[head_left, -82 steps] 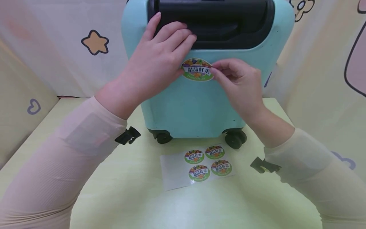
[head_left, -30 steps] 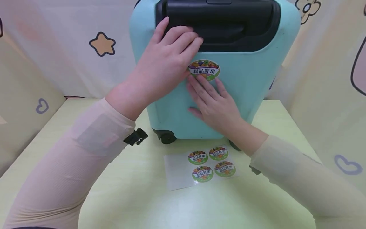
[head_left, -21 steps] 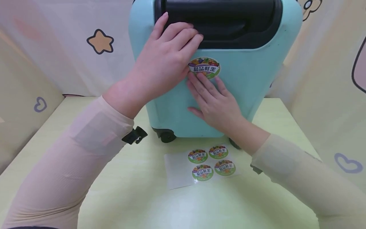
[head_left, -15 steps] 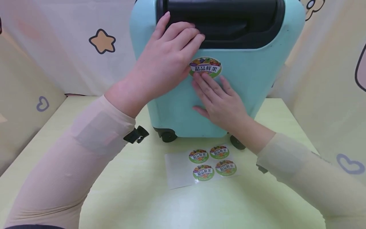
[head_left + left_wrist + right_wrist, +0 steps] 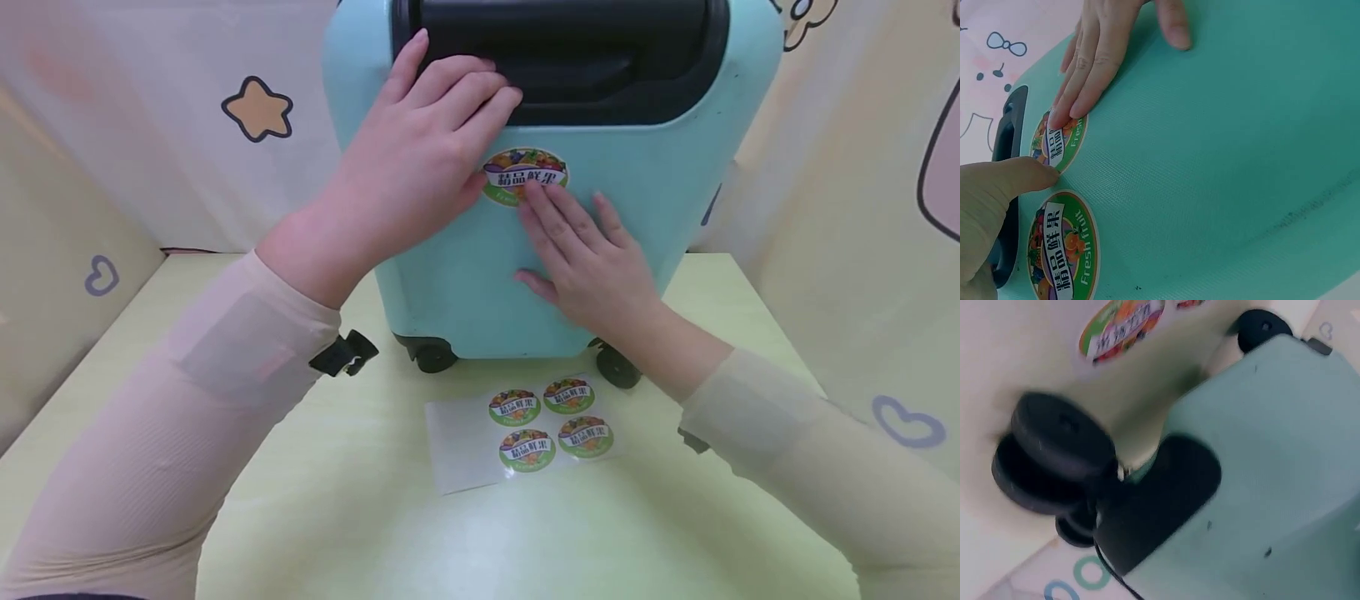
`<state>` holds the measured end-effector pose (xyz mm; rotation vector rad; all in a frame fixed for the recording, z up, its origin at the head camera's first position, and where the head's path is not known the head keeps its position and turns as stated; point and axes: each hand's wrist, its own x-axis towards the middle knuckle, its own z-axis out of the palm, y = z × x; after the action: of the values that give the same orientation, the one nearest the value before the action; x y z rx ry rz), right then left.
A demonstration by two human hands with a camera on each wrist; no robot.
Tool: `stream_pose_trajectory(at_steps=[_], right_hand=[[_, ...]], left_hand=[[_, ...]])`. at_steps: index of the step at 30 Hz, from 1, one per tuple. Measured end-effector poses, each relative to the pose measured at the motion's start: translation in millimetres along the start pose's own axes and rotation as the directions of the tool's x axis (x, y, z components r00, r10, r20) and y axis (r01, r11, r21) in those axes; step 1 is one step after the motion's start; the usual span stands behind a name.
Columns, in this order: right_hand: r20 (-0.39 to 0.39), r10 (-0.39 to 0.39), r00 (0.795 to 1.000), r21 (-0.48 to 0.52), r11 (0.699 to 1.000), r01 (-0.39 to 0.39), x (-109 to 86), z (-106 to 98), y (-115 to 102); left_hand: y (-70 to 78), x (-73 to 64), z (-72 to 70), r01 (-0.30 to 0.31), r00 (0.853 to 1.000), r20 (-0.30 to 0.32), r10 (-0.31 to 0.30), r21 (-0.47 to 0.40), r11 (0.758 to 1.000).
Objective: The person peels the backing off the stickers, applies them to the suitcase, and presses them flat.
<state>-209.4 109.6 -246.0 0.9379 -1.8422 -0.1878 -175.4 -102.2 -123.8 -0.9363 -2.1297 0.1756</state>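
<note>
An upright turquoise suitcase (image 5: 465, 283) bears an oval fruit sticker (image 5: 517, 171) below its black recessed panel (image 5: 570, 67). My left hand (image 5: 420, 158) rests on it, bent fingertips against the panel and thumb at the sticker's left edge. Extended fingers of my right hand (image 5: 592, 258) press the sticker's lower middle, covering part of it. The left wrist view reveals a second sticker (image 5: 1063, 250) beside the first, below my left thumb; in the head view my left hand hides it. The right wrist view has the suitcase's lower corner, without the right hand.
A sticker sheet (image 5: 465, 450) with several oval stickers lies on the pale green table (image 5: 337, 517) in front of the suitcase. The suitcase stands on black wheels (image 5: 618, 367). Behind it hangs a patterned curtain (image 5: 172, 150).
My right hand has gone from pinching the sticker's right edge to pressing it with extended fingers. Lately those fingertips have slid rightward and slightly up across it. My left hand stays in place.
</note>
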Motion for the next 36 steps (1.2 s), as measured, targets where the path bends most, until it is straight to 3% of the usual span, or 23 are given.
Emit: stream_pose_trajectory(at_steps=[26,36], right_hand=[[-0.054,0.087,0.995,0.041,0.996,-0.085,-8.8,-1,4],[0.068,-0.029,0.997,0.025,0.999,0.027,19.6,-8,-15]], left_hand=[[1.2,-1.0,1.1,0.006,1.000,0.005,-0.006,-0.009,1.000],[3.2,-1.5,2.3,0.003,1.000,-0.009,-0.003,-0.010,1.000]])
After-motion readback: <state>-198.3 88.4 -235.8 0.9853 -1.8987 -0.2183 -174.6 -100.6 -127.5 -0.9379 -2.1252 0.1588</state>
